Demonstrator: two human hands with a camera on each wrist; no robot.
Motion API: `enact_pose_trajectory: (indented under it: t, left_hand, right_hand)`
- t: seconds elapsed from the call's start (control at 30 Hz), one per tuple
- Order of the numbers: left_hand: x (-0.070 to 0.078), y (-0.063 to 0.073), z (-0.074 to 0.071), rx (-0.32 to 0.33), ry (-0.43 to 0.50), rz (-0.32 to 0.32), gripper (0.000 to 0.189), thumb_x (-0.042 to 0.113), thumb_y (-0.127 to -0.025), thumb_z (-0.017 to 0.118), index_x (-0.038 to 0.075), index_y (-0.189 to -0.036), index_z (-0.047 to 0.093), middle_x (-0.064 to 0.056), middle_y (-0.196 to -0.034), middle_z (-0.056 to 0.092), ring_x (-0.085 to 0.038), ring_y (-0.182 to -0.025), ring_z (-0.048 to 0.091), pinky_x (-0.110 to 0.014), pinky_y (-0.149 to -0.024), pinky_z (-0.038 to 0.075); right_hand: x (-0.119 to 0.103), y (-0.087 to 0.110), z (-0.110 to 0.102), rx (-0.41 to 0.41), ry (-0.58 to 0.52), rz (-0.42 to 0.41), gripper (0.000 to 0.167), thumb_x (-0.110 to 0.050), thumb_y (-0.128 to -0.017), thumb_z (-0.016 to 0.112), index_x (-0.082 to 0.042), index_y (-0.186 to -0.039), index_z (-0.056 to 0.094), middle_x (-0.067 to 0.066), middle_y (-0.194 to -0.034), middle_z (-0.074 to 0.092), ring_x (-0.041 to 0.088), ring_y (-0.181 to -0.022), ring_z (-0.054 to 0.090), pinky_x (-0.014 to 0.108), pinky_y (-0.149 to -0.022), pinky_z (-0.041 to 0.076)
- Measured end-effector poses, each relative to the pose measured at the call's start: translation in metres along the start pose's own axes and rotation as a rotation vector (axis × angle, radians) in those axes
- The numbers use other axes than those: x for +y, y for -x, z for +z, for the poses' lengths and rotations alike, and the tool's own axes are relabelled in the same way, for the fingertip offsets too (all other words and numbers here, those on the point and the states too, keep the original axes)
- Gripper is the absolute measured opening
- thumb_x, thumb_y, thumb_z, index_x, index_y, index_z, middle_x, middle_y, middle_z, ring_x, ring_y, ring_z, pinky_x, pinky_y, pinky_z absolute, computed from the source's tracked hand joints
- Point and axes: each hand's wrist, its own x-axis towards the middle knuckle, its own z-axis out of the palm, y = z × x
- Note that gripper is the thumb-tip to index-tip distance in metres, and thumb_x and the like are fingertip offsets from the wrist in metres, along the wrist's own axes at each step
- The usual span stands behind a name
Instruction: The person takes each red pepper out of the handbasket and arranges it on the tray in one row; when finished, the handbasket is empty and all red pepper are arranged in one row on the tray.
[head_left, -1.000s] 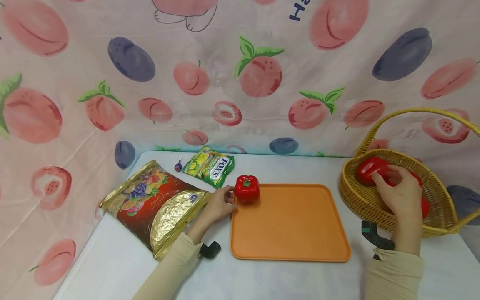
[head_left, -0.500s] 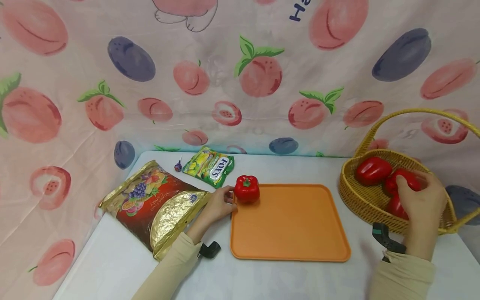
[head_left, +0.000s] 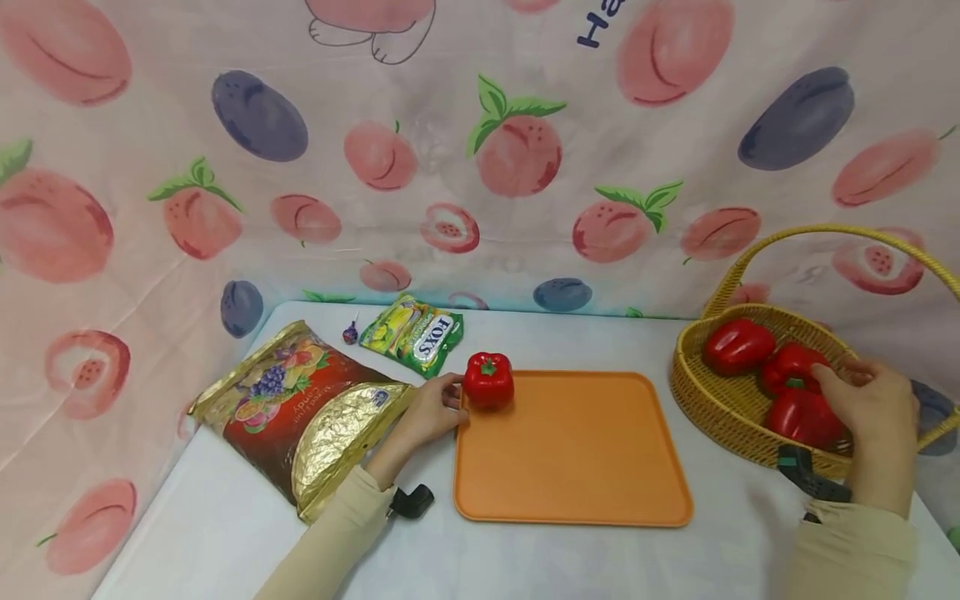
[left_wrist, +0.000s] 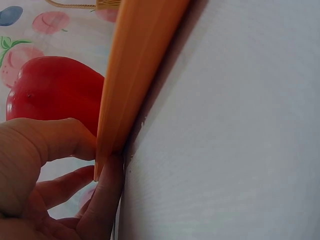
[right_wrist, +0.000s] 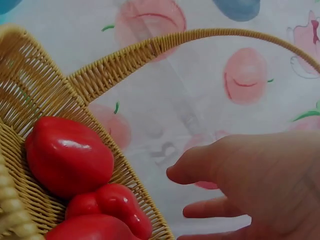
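Note:
My left hand (head_left: 431, 410) pinches the left edge of the orange tray (head_left: 577, 467), with the thumb on the rim and a finger under it in the left wrist view. On the tray's back left corner, beside the thumb, stands a red bell pepper (head_left: 488, 380). Over the right side of the wicker basket (head_left: 693, 408) hovers my right hand (head_left: 873, 400), holding nothing, its fingers apart. Inside the basket lie a red pepper (right_wrist: 70, 157) at the back, a second red pepper (right_wrist: 117, 205) and a third red pepper (head_left: 802, 417) nearer the front.
A large candy bag (head_left: 300, 408) lies left of the tray, near my left forearm. Behind it are a green FOX'S packet (head_left: 412, 333) and a small lollipop (head_left: 350, 332). The basket's tall handle (head_left: 817, 229) arches above it; a printed cloth hangs behind the table.
My right hand has moved from the back pepper in the basket toward the basket's right side, uncovering the peppers. The left hand stays at the tray's edge. The view has shifted slightly.

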Motion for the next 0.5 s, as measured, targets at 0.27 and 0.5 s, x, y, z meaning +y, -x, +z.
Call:
enact_pose_trajectory:
  t: [0.27,0.5]
  left_hand:
    - [0.001,0.000,0.000,0.001,0.015,-0.002,0.054,-0.002,-0.073,0.072,0.000,-0.126,0.062,-0.012,-0.097,0.064,-0.020,-0.084,0.065,-0.034,-0.076,0.056]
    - [0.002,0.001,-0.002,-0.007,0.015,0.012,0.054,-0.001,-0.073,0.072,-0.001,-0.126,0.061,-0.012,-0.097,0.063,-0.020,-0.084,0.064,-0.034,-0.075,0.056]
  right_hand:
    - [-0.002,-0.009,-0.002,-0.128,0.028,0.075,0.078,-0.045,-0.097,0.047,0.013,-0.145,0.029,0.041,-0.145,0.027,0.058,-0.128,0.029,0.065,-0.101,0.035]
    - [-0.002,-0.014,-0.003,-0.191,0.065,0.121,0.083,-0.049,-0.096,0.047,0.015,-0.145,0.026,0.044,-0.142,0.025,0.057,-0.120,0.034,0.064,-0.098,0.039]
